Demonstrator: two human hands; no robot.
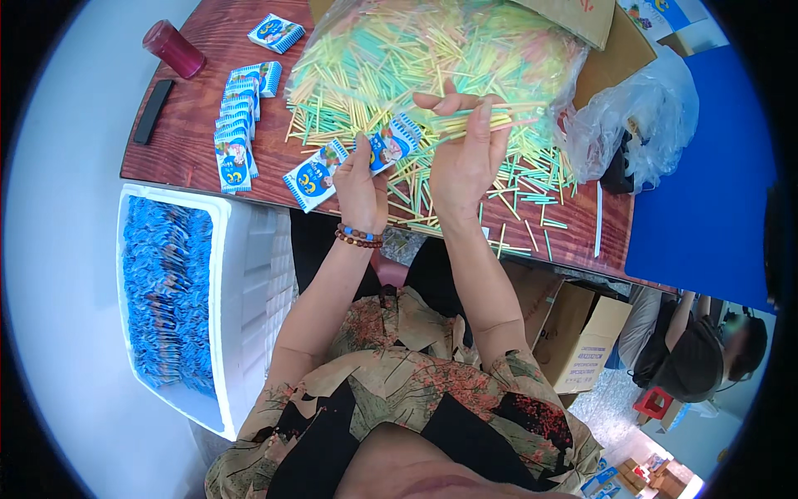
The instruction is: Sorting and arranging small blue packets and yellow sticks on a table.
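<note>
My left hand [357, 183] is closed on blue-and-white packets. One packet [395, 143] sticks out past the fingertips to the right, and another packet [316, 175] shows just left of the hand; whether the hand grips that one too I cannot tell. My right hand [465, 158] is raised, with a small bunch of thin coloured sticks [499, 121], yellow, green and pink, pinched between thumb and fingers. Beneath and behind both hands spreads a large heap of the same sticks [432, 62], partly inside a clear plastic bag.
On the red-brown table [187, 154] lie a row of packets [235, 137], a single packet [276, 33], a dark red cup [174, 50] and a black bar [154, 112]. A white crate [218, 249] full of blue packets stands left. Far right are a crumpled plastic bag [665, 116] and another person [698, 353].
</note>
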